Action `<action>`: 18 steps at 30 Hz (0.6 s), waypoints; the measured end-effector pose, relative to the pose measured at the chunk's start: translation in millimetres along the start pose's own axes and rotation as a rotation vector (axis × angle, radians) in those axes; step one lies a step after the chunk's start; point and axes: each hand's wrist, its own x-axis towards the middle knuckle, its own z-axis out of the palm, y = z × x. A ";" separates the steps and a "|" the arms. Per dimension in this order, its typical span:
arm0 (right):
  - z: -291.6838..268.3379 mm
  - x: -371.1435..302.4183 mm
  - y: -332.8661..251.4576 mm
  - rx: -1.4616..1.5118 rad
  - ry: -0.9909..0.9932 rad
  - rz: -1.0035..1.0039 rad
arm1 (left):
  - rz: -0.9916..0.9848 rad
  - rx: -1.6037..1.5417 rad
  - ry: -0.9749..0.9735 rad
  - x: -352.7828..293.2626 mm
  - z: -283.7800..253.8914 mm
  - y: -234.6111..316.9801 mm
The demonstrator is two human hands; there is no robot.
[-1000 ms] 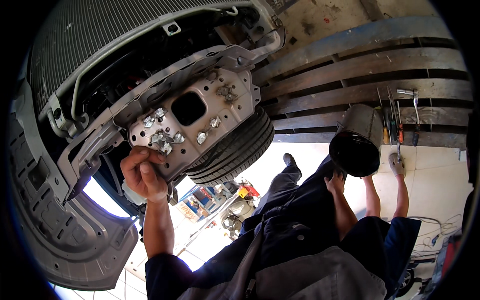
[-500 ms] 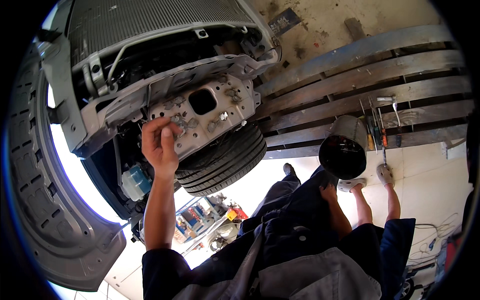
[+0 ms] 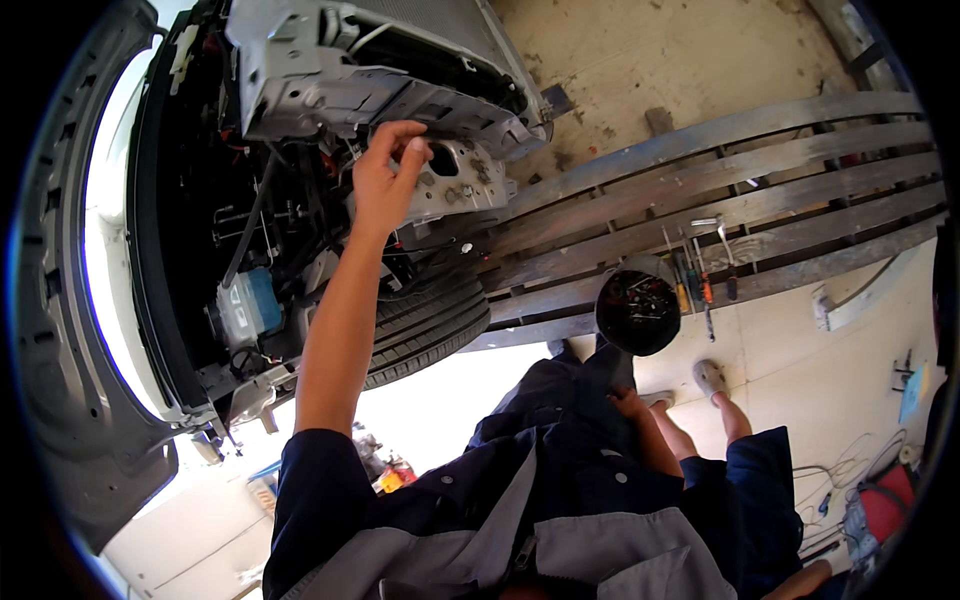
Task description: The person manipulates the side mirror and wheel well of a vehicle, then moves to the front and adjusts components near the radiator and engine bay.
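Now, workwear: dark blue jacket and trousers (image 3: 530, 400) with grey panels fill the lower middle.
Right hand: low on the trouser leg (image 3: 628, 403), in shade; whether it grips cloth or only rests, cannot tell.
Hands: well apart, left raised, right down.
Dark bucket: just beyond the right hand, cylindrical (image 3: 652, 265), mouth toward the wearer, small loose pieces inside, too dim to identify.
Left hand: reached up and forward (image 3: 388, 178), fingers bent, thumb near the fingertips; whether anything small is pinched, or metal touched, cannot tell.
Drilled metal plate: at the left fingertips, extending to their right (image 3: 470, 196), several holes, rough patches around some. Visible length runs roughly across the view; near end hidden behind the hand.
Key relation: plate lies just right of the left hand, which is clearly the nearer; from the right hand it is up and to the left, well apart.
Tyre: below the plate (image 3: 430, 325), tread showing.
Vehicle front panel: above the plate (image 3: 380, 105), grey.
Hand tools: row with coloured handles (image 3: 706, 290), right of the bucket, on the slatted platform (image 3: 760, 120).
Co-worker: bare lower leg (image 3: 735, 415) and clog (image 3: 710, 376), right of the wearer.
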 end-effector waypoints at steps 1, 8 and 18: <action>2.8 -1.0 5.8 0.005 0.008 -0.059 | 0.032 0.007 0.000 1.7 2.1 1.2; -23.5 -24.1 -2.4 -0.040 -0.125 -0.250 | 0.431 0.322 0.094 -71.5 -2.4 66.9; -0.2 -40.9 -31.9 -0.194 -0.159 -0.170 | -0.381 0.398 -0.806 -502.0 63.4 -120.5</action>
